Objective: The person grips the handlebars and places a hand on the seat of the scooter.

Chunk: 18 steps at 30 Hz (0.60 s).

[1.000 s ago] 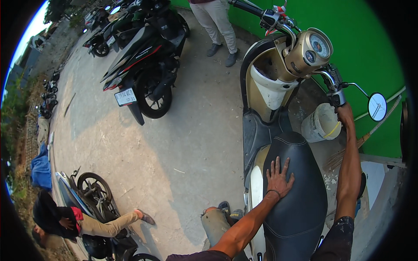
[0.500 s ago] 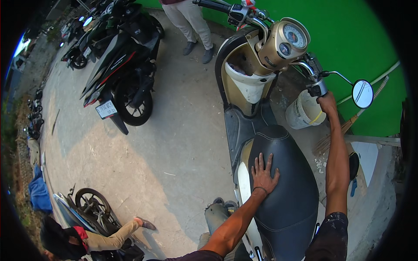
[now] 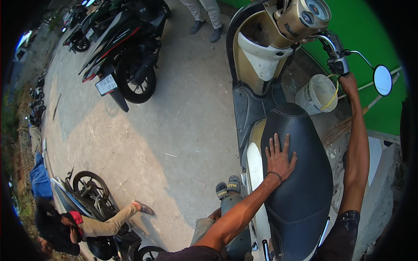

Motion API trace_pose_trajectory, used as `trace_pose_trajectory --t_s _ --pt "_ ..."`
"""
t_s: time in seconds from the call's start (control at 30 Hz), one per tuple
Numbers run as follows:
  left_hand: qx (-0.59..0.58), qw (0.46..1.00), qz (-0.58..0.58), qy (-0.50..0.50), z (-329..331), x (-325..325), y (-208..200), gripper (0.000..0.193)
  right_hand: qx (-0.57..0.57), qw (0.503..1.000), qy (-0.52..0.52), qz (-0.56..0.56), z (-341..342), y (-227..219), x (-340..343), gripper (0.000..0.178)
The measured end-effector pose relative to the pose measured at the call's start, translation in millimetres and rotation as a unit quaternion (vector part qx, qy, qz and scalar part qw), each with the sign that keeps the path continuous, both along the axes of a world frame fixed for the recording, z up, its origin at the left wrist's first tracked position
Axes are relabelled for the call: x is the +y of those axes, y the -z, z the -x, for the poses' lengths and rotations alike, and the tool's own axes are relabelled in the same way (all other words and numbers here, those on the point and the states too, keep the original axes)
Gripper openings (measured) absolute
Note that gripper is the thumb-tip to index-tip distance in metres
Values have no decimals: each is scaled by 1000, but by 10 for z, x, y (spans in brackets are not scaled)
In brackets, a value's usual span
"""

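A gold and white scooter (image 3: 257, 61) stands in front of me, its front pointing up the picture. My left hand (image 3: 279, 162) lies flat on the black seat (image 3: 300, 187), fingers spread and holding nothing. A dark band circles that wrist. My right arm reaches forward along the scooter's right side. At its end, my right hand (image 3: 349, 83) is closed round the right handlebar grip, which the fingers mostly hide. Above this hand sits a round mirror (image 3: 382, 80) on a thin stalk. The gauge housing (image 3: 300, 21) is partly cut off at the top.
A pale bucket (image 3: 311, 98) and a twig broom (image 3: 342, 130) stand right of the scooter by a green wall (image 3: 370, 48). Sandalled feet (image 3: 227, 187) of another person are close on its left. A black motorbike (image 3: 130, 48) is parked far left; someone sits on another motorbike (image 3: 93, 191) lower left.
The scooter and both hands now appear further right, and the scooter's front sits higher in the picture. Both hands keep their places on seat and grip. More of the sandalled feet shows.
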<state>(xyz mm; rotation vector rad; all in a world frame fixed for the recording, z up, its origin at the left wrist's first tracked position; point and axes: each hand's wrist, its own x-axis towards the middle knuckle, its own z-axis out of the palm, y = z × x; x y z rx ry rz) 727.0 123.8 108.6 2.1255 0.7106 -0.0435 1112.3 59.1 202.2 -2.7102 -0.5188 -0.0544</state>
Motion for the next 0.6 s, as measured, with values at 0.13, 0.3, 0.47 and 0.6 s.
trace_pose_trajectory --t_s 0.13,0.3,0.47,0.6 --pt "1 1000 -19 -5 -210 115 18 70 11 999 14 -51 -155 -126 136 34" --pt "12 1000 -17 -13 -149 109 19 69 136 985 31 -103 -17 -193 214 30" --pt "29 999 -17 1 -134 52 -29 69 -13 996 -9 -90 -157 -73 53 34" --pt "20 999 -28 -10 -185 144 32 69 55 995 24 -84 -63 -222 217 36"
